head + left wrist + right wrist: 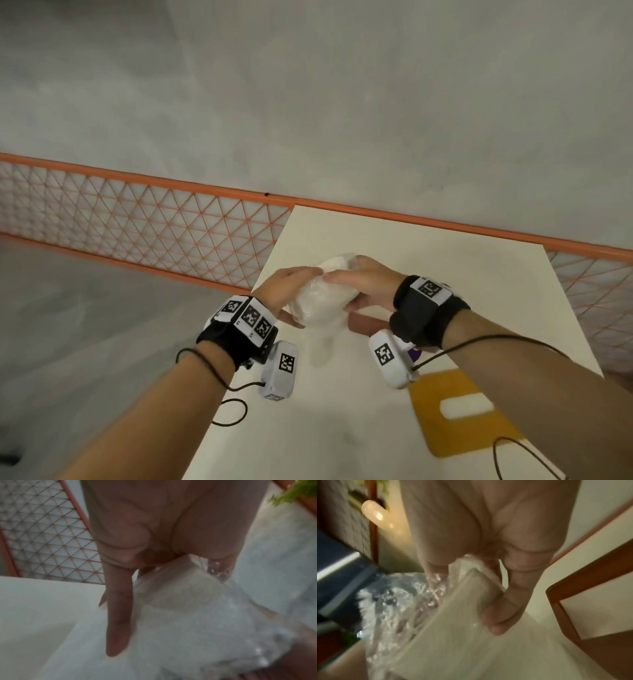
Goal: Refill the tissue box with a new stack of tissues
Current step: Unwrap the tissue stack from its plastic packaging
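A white stack of tissues (318, 301) in crinkled clear plastic wrap is held in the air above the white table (445, 274). My left hand (298, 298) grips its left end, and one finger (118, 615) lies straight along the pack (188, 615). My right hand (346, 291) grips the right end, with the thumb (503, 615) pressed on the stack (462, 615) and loose wrap (399, 601) bunched beside it. The yellow tissue box (435, 404), with a white oval slot, lies on the table near my right forearm. Both wrist views are blurred.
An orange-framed mesh panel (154, 226) runs along the grey wall behind the table. The table's left edge runs diagonally past my left wrist, with grey floor beyond it. A wooden chair frame (590, 588) shows to the right. A small purple item (416, 353) peeks out under my right wrist.
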The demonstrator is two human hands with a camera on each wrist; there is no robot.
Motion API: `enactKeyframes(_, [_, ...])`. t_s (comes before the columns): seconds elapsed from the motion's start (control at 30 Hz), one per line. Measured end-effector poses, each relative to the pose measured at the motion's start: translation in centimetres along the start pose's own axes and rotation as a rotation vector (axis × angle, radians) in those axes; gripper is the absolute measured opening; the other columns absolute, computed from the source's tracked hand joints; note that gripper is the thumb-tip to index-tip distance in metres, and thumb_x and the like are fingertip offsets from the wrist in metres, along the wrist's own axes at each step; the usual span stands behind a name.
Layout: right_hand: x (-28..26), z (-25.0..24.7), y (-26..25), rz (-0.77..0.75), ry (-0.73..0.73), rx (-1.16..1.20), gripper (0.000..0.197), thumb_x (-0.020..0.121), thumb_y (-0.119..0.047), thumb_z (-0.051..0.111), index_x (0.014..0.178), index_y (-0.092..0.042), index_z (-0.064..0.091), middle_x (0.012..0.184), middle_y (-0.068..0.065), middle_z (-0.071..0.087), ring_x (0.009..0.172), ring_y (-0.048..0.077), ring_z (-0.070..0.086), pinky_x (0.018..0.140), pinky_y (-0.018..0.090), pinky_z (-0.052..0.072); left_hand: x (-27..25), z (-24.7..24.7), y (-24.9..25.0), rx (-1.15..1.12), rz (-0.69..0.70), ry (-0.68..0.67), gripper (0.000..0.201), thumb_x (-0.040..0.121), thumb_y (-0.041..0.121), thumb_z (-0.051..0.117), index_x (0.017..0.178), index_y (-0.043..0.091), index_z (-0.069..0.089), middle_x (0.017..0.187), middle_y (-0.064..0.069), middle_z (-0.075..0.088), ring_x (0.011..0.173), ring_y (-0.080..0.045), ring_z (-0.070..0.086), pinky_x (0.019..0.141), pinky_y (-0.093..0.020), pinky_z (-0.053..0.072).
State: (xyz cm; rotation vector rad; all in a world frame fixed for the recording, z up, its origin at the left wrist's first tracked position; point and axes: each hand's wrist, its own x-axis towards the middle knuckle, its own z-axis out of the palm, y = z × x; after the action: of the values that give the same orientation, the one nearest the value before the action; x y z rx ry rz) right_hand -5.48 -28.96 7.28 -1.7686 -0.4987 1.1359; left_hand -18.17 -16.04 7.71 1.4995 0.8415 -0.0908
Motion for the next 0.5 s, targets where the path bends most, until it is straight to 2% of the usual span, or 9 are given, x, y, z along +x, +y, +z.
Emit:
enactKeyframes(0.07, [0.8,1.3,0.3,0.034,-0.004,-0.018,0.058,0.069,-0.039,0.081,0.117,-0.013,0.064,0.117,0.013,0.067,0.107,0.028,0.065,0.078,0.039,0.06,0.8,-0.9,-0.7,0.049,-0.104,-0.035,0.031,0.085,0.049,0.063,0.106,0.026,0.064,0.122,-0.006,0.058,0.106,-0.035,0.059,0.074,-0.057,0.059])
enactKeyframes(0.13, [1.7,2.4,1.1,0.08,0.011,-0.049,0.061,0.062,-0.046,0.081,0.111,-0.014,0.067,0.109,0.01,0.071,0.095,0.027,0.069,0.078,0.04,0.057,1.6,-1.6,-1.6,0.243,-0.101,-0.052,0.038,0.089,0.054,0.053,0.117,0.029,0.059,0.126,0.001,0.051,0.11,-0.029,0.052,0.075,-0.052,0.06])
enactKeyframes(0.2, [2.5,3.2,2.1,0.116,0.056,-0.069,0.067,0.057,-0.055,0.082,0.109,-0.017,0.068,0.101,0.007,0.074,0.084,0.028,0.073,0.073,0.04,0.051,2.5,-2.0,-2.5,0.422,-0.007,-0.011,0.043,0.092,0.053,0.045,0.126,0.03,0.058,0.129,0.002,0.048,0.11,-0.025,0.049,0.074,-0.048,0.059])
enactKeyframes(0.23, [3.0,3.4,2.4,0.125,0.082,-0.07,0.072,0.053,-0.06,0.082,0.109,-0.018,0.068,0.099,0.007,0.074,0.085,0.029,0.074,0.074,0.042,0.049,2.8,-2.1,-2.9,0.424,0.059,0.016,0.042,0.093,0.051,0.044,0.128,0.031,0.056,0.128,0.003,0.048,0.109,-0.024,0.051,0.072,-0.048,0.06])
enactKeyframes(0.33, [3.8,3.7,2.6,0.112,0.159,-0.08,0.086,0.048,-0.065,0.079,0.114,-0.014,0.058,0.102,0.005,0.07,0.086,0.029,0.075,0.089,0.049,0.054,3.5,-2.4,-4.1,0.316,0.327,0.066,0.036,0.096,0.044,0.046,0.132,0.041,0.049,0.12,0.007,0.05,0.097,-0.019,0.057,0.06,-0.041,0.058])
enactKeyframes(0.37, [3.6,3.9,2.2,0.105,0.185,-0.078,0.088,0.051,-0.064,0.079,0.119,-0.016,0.051,0.105,0.002,0.066,0.085,0.025,0.074,0.087,0.051,0.057,3.7,-2.5,-4.6,0.333,0.412,0.052,0.035,0.098,0.041,0.046,0.133,0.043,0.049,0.12,0.008,0.053,0.098,-0.017,0.057,0.068,-0.037,0.055])
enactKeyframes(0.4, [3.6,3.9,2.1,0.081,0.203,-0.07,0.085,0.057,-0.061,0.079,0.124,-0.024,0.044,0.108,0.0,0.061,0.086,0.021,0.073,0.081,0.046,0.06,4.0,-2.6,-5.1,0.372,0.479,0.029,0.035,0.098,0.041,0.046,0.133,0.043,0.051,0.122,0.009,0.055,0.104,-0.016,0.056,0.082,-0.034,0.051])
enactKeyframes(0.43, [3.4,4.0,1.9,0.046,0.207,-0.064,0.084,0.064,-0.056,0.08,0.131,-0.025,0.04,0.109,-0.001,0.056,0.088,0.017,0.07,0.073,0.038,0.062,4.2,-2.7,-5.7,0.428,0.523,0.005,0.037,0.096,0.044,0.047,0.133,0.044,0.051,0.126,0.007,0.056,0.116,-0.016,0.053,0.095,-0.034,0.046])
enactKeyframes(0.5, [3.0,3.9,1.7,-0.014,0.222,-0.078,0.079,0.071,-0.044,0.082,0.132,-0.023,0.036,0.114,0.004,0.052,0.092,0.016,0.065,0.065,0.027,0.057,4.6,-2.9,-6.5,0.49,0.547,0.003,0.043,0.091,0.054,0.05,0.133,0.049,0.049,0.135,0.001,0.052,0.132,-0.016,0.043,0.107,-0.033,0.039])
